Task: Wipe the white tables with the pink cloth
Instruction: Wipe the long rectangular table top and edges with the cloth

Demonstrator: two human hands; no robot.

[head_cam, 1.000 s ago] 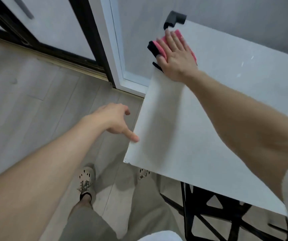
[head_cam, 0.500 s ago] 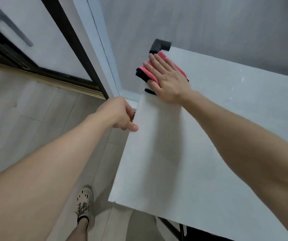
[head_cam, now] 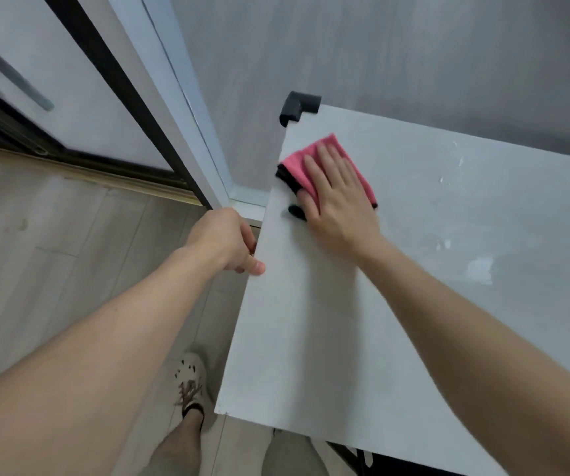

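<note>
Pink cloth [head_cam: 300, 163] pressed flat under the right grip [head_cam: 340, 204], fingers straight, on the white table [head_cam: 328, 338] just short of the black corner guard [head_cam: 299, 106]. Left grip [head_cam: 223, 240] curled round the table edge, steadying. Mid-wipe, likely; next calls for sweeping right toward the pale marks [head_cam: 480, 269].

1 head-worn wide-angle camera looks forward and steeply down, close over the left edge of the bench [head_cam: 311, 338], with floor [head_cam: 36, 269] and wall [head_cam: 414, 46] beyond.
</note>
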